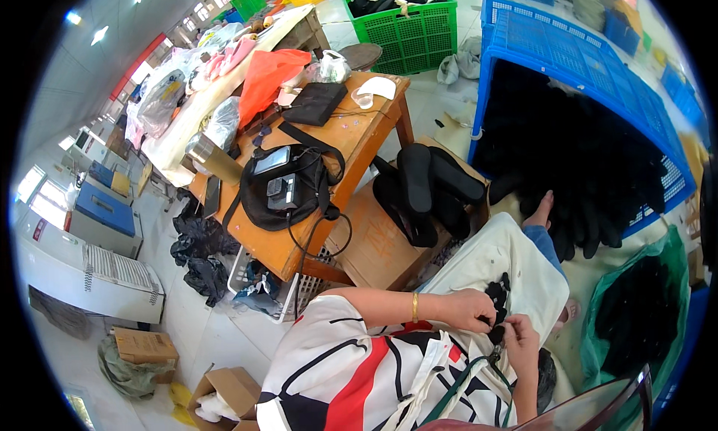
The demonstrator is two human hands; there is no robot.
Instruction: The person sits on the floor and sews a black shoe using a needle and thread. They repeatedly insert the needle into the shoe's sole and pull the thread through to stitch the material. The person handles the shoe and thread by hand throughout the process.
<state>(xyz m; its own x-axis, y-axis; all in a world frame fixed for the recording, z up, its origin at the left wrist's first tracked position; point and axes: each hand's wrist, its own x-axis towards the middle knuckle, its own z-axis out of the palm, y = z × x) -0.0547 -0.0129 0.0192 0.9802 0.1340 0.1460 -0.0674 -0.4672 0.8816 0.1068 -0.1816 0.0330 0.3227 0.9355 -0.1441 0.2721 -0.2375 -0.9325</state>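
Both hands meet over the white cloth (479,255) spread on my lap. My left hand (476,310), with a gold bracelet at its wrist, is closed at the edge of a small ragged black piece (499,290), apparently fabric. Close by on its right, my right hand (521,340) is pinched, fingertips near the lower end of the same dark material. Whether anything else sits between those fingers is too small to make out. Beyond my lap, several black padded shoe-shaped pieces (415,180) lie on a cardboard box (378,233).
A tipped blue crate (568,38) spills black pieces on the right. Below it stands a green bag (598,334) of black material. The wooden table (366,135) at left carries a black bag (299,195), a steel flask (213,158) and a cap. A green crate (404,31) is behind.
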